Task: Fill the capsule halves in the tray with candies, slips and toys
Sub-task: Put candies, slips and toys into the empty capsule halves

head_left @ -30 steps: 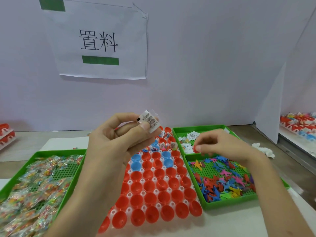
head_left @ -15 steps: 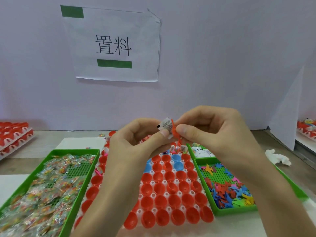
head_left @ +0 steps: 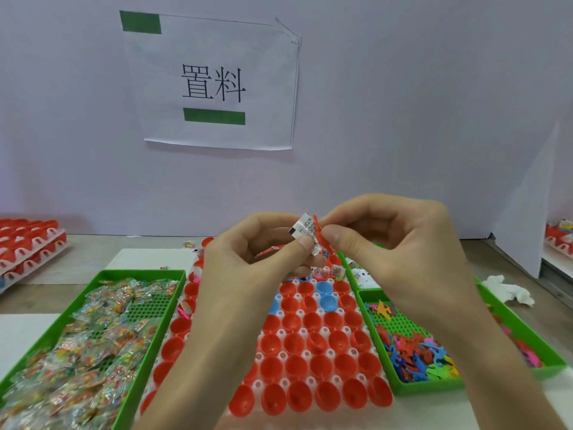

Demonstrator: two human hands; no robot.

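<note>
While pinching the folded paper slip [head_left: 303,228] between thumb and forefinger of the left hand [head_left: 248,274] and the small red toy [head_left: 316,231] in the fingertips of the right hand [head_left: 403,252], both raised above the far end of the capsule tray [head_left: 282,355], press the two pieces together to drop them as one. Lower toward an empty red capsule half [head_left: 293,366] just nearer than the filled far rows, then let go directly over the cup, not its rim. Judging by the many bare cups, expect most of the tray unfilled. Fetch candies [head_left: 77,352] from the green basket [head_left: 139,273] left of the tray, more toys [head_left: 412,352] from the basket to its right.
</note>
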